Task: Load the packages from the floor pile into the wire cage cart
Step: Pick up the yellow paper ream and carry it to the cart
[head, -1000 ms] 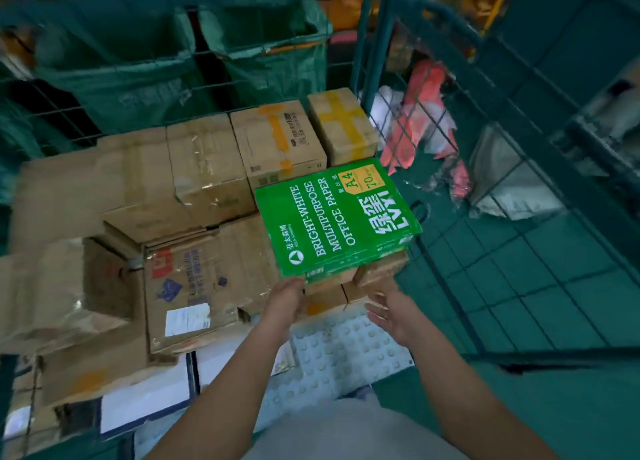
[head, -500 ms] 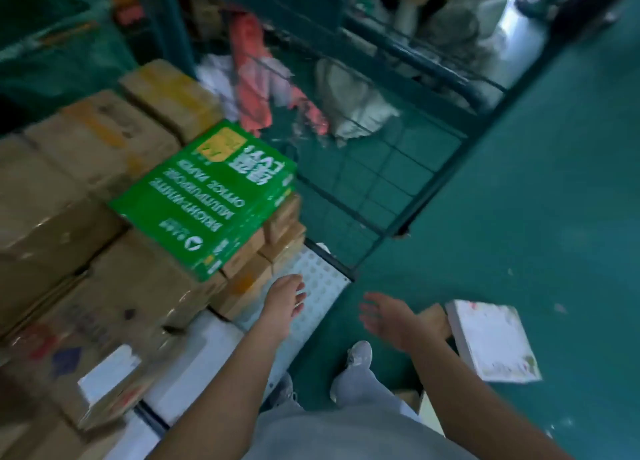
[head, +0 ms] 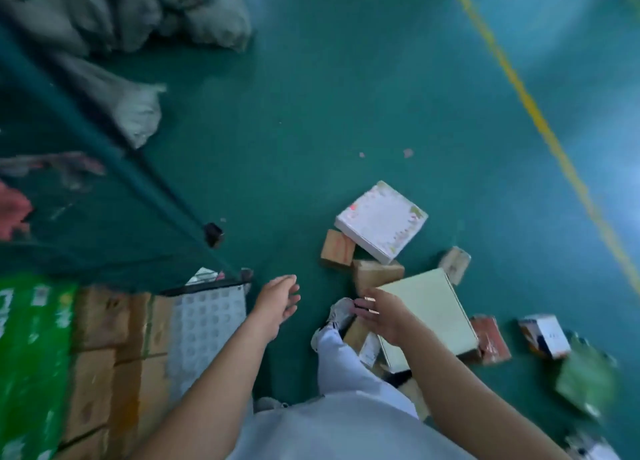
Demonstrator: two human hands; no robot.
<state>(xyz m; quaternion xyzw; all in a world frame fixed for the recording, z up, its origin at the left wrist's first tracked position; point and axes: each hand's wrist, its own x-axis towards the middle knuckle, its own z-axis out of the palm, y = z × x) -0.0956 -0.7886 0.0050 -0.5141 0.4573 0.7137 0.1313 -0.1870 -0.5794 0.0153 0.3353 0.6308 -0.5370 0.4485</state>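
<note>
Green painted floor [head: 346,96] underfoot, a yellow line [head: 540,120] slanting along its right side, grey sacks [head: 138,20] heaped at the top left. The left hand [head: 275,304] hangs loose over bare floor, fingers relaxed, holding nothing. The right hand [head: 382,316] spreads open above the pile, just over the pale flat box [head: 440,317]; contact cannot be told. A white square package [head: 381,226] lies beyond, small brown boxes [head: 337,249] beside it, more packets [head: 545,335] scattered right. The wire cage cart [head: 114,169] stands left, cartons [head: 100,317] and a green paper pack [head: 31,355] loaded inside. A white-trousered leg [head: 341,359] stands against the pile.
</note>
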